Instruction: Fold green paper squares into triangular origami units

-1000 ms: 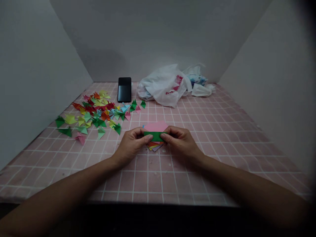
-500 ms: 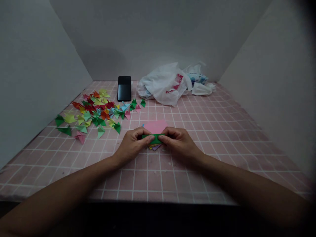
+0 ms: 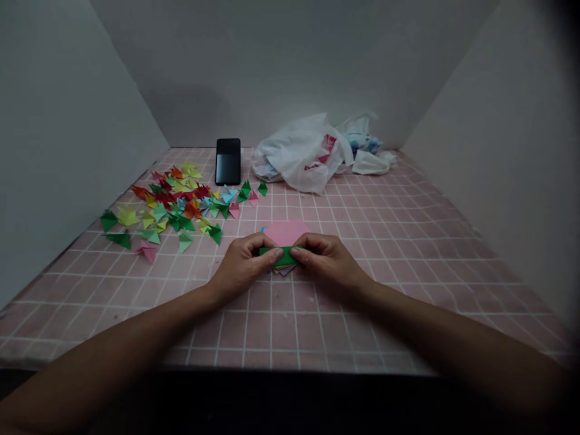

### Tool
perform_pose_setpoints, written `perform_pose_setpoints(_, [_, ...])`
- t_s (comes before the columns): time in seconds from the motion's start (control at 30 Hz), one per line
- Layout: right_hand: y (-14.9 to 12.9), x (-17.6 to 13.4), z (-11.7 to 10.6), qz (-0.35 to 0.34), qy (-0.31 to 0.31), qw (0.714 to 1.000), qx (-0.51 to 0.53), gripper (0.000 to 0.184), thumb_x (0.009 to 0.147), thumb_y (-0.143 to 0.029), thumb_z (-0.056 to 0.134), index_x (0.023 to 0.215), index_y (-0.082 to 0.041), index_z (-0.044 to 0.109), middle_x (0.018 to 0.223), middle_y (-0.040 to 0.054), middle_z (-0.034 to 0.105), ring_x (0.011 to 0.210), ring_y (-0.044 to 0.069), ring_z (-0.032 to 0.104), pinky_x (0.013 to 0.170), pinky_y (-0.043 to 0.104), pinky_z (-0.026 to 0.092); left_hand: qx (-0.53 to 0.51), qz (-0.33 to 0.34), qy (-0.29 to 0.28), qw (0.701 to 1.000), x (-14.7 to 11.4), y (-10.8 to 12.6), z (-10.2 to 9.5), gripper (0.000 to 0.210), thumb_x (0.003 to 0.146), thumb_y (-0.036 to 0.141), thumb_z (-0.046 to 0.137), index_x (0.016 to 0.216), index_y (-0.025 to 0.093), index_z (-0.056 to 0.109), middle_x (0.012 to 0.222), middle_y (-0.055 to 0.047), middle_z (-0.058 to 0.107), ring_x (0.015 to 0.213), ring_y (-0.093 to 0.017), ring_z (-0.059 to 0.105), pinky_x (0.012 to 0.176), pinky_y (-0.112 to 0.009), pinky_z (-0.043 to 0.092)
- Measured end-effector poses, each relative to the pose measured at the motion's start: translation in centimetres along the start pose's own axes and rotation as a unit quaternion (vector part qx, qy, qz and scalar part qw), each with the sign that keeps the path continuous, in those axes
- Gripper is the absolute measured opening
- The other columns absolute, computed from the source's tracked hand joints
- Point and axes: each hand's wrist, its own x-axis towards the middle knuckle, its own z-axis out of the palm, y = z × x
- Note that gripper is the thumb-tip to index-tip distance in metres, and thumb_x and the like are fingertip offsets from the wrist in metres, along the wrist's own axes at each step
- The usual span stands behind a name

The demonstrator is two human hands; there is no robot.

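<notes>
A folded green sheet of origami paper [image 3: 284, 256] is pinched at both ends above a stack of coloured paper. My left hand [image 3: 244, 261] grips its left end between thumb and fingers. On the right end, my right hand [image 3: 327, 261] is closed in the same way, thumb on the near face. Behind and under the green paper lies the stack, with a pink sheet [image 3: 287, 231] on top. Yellow and purple corners [image 3: 285, 271] stick out on the near side, and a bit of blue shows at the left.
Many small folded paper pieces [image 3: 181, 202] in several colours lie spread on the left. A black phone [image 3: 228, 162] leans near the back wall. Crumpled white plastic bags [image 3: 299, 154] sit at the back, right of centre. Pink checked cloth [image 3: 385, 241] covers the table.
Both hands stay almost where they were on the green paper. Its near edge sits very slightly lower; little else differs.
</notes>
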Motion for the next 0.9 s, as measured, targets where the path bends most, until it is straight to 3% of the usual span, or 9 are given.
perform_pose_setpoints(0.13, [-0.09,-0.02,0.04,-0.027,-0.015,1.000,0.002,0.017,0.082,-0.034,0.070,0.079,-0.017,0.068,0.075,0.0015,0.066,0.068,0.013,0.056,0.063,0.027,0.043,0.013,-0.007,-0.019,1.000,-0.02,-0.09,0.03,0.021,0.084,0.035,0.068,0.076,0.016,0.071,0.075,-0.003,0.069,0.070,-0.013,0.060,0.067,-0.025,0.045])
perform_pose_setpoints(0.27, [-0.05,-0.15,0.05,-0.027,-0.015,0.998,-0.046,0.020,0.085,-0.033,0.067,0.073,-0.017,0.067,0.068,0.0002,0.061,0.062,0.012,0.051,0.057,0.026,0.038,0.035,-0.003,-0.024,0.999,-0.04,-0.16,0.12,0.021,0.084,0.035,0.068,0.076,0.016,0.072,0.075,-0.003,0.068,0.071,-0.014,0.060,0.066,-0.025,0.045])
perform_pose_setpoints(0.47, [-0.05,-0.15,-0.04,-0.043,0.011,0.997,-0.069,0.023,0.085,-0.034,0.066,0.069,-0.017,0.064,0.064,-0.0004,0.060,0.060,0.011,0.049,0.056,0.026,0.037,-0.063,-0.039,-0.030,0.997,-0.06,-0.29,0.23,0.023,0.084,0.037,0.069,0.079,0.015,0.071,0.077,-0.004,0.070,0.071,-0.015,0.063,0.069,-0.027,0.049])
perform_pose_setpoints(0.57, [0.05,-0.09,-0.01,-0.043,0.000,0.996,-0.077,0.021,0.085,-0.032,0.066,0.071,-0.017,0.066,0.067,0.0002,0.061,0.061,0.012,0.051,0.057,0.026,0.038,-0.038,-0.018,-0.031,0.999,-0.01,-0.13,0.08,0.021,0.085,0.035,0.068,0.077,0.016,0.070,0.074,-0.003,0.068,0.070,-0.014,0.060,0.067,-0.026,0.047])
perform_pose_setpoints(0.7, [-0.03,-0.23,0.14,-0.053,-0.016,0.994,-0.098,0.018,0.087,-0.029,0.066,0.073,-0.018,0.068,0.069,0.0003,0.063,0.063,0.012,0.052,0.057,0.025,0.038,0.038,0.027,-0.026,0.999,-0.09,0.26,-0.04,0.020,0.084,0.032,0.068,0.073,0.017,0.072,0.073,-0.003,0.066,0.070,-0.014,0.057,0.065,-0.025,0.043])
perform_pose_setpoints(0.83, [-0.30,-0.49,0.15,-0.070,-0.004,0.991,-0.111,0.022,0.088,-0.028,0.064,0.069,-0.018,0.065,0.065,-0.0006,0.060,0.061,0.012,0.052,0.056,0.025,0.038,0.007,0.010,-0.016,1.000,-0.15,0.53,-0.01,0.022,0.086,0.034,0.066,0.075,0.016,0.071,0.073,-0.002,0.067,0.069,-0.014,0.059,0.066,-0.025,0.045])
perform_pose_setpoints(0.9, [-0.34,-0.57,0.12,-0.076,0.011,0.989,-0.123,0.021,0.089,-0.027,0.064,0.070,-0.018,0.064,0.063,-0.0014,0.061,0.058,0.011,0.052,0.055,0.025,0.038,-0.011,0.001,0.020,1.000,-0.05,0.62,-0.04,0.022,0.085,0.035,0.066,0.074,0.016,0.069,0.071,-0.001,0.066,0.068,-0.014,0.059,0.066,-0.024,0.046])
